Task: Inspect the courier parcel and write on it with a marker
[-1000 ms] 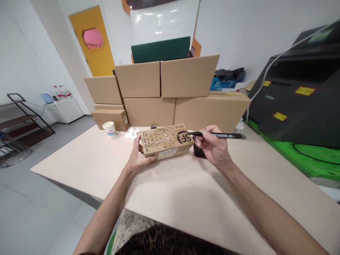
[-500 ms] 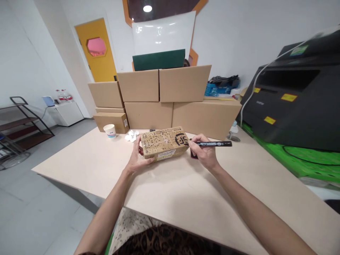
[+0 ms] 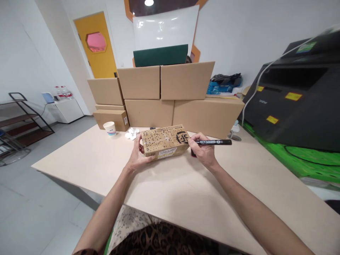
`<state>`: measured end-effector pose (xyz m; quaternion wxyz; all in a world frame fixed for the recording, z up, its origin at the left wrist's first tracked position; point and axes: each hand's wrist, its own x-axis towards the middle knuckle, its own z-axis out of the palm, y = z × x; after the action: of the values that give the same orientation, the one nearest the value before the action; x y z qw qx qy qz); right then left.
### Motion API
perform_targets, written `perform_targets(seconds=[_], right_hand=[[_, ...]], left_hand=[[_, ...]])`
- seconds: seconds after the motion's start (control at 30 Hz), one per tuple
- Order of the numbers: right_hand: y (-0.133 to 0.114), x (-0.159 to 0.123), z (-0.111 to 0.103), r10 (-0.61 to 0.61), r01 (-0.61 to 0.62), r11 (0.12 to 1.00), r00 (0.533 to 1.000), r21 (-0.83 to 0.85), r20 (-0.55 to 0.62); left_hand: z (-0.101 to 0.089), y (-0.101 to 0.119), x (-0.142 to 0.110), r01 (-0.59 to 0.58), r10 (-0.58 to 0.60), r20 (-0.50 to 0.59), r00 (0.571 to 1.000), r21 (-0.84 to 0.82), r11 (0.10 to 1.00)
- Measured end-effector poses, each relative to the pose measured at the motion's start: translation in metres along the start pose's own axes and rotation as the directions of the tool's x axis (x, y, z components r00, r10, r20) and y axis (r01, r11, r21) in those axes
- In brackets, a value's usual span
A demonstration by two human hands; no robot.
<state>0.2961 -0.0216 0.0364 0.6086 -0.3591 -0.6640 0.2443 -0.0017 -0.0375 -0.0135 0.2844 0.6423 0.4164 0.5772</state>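
A small cardboard box (image 3: 163, 139), printed with black marks and bearing a pale label on its near side, lies slightly tilted on the table (image 3: 170, 191). My left hand (image 3: 137, 155) grips its left end, thumb along the near lower edge and fingers round the far side. In my right hand (image 3: 204, 151) is a black marker pen (image 3: 219, 142), its back end pointing right. The pen's tip is hidden by my fingers, close to the box's right end. A small dark object with a red edge (image 3: 193, 153) shows partly under my right hand.
Several plain cardboard boxes (image 3: 186, 81) are stacked along the back, a dark green box (image 3: 160, 55) on top. A paper cup (image 3: 109, 128) and crumpled white tissue (image 3: 132, 133) stand at the back left. A large black printer (image 3: 289, 95) is on the right.
The camera view has shifted a little, so the background sits slightly higher. Both hands, the marker pen and the small box keep nearly the same places.
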Motion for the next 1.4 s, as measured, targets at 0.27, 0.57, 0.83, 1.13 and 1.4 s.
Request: perform_targets(seconds=[0.27, 0.57, 0.83, 1.13, 1.4], right_hand=[[-0.010, 0.000, 0.004, 0.031, -0.029, 0.999, 0.995, -0.015, 0.094], [-0.009, 0.002, 0.006, 0.021, -0.017, 0.999, 0.991, -0.031, 0.130], [-0.007, 0.003, 0.009, -0.023, 0.031, 0.998, 0.991, -0.060, 0.128], [-0.009, 0.002, 0.013, -0.034, 0.038, 0.999, 0.983, -0.020, 0.178], [-0.012, 0.000, 0.018, -0.058, 0.060, 0.998, 0.984, -0.006, 0.171]], left_hand=[[0.001, 0.001, 0.000, -0.006, 0.005, 0.029, 1.000, 0.033, 0.999], [0.003, 0.001, -0.002, -0.019, 0.019, 0.037, 0.999, 0.009, 1.000], [0.002, 0.000, -0.003, -0.004, 0.003, 0.031, 1.000, 0.059, 0.998], [0.003, -0.001, -0.003, -0.009, 0.005, 0.054, 0.999, 0.066, 0.998], [0.003, -0.003, -0.003, -0.031, 0.027, 0.045, 0.999, 0.098, 0.995]])
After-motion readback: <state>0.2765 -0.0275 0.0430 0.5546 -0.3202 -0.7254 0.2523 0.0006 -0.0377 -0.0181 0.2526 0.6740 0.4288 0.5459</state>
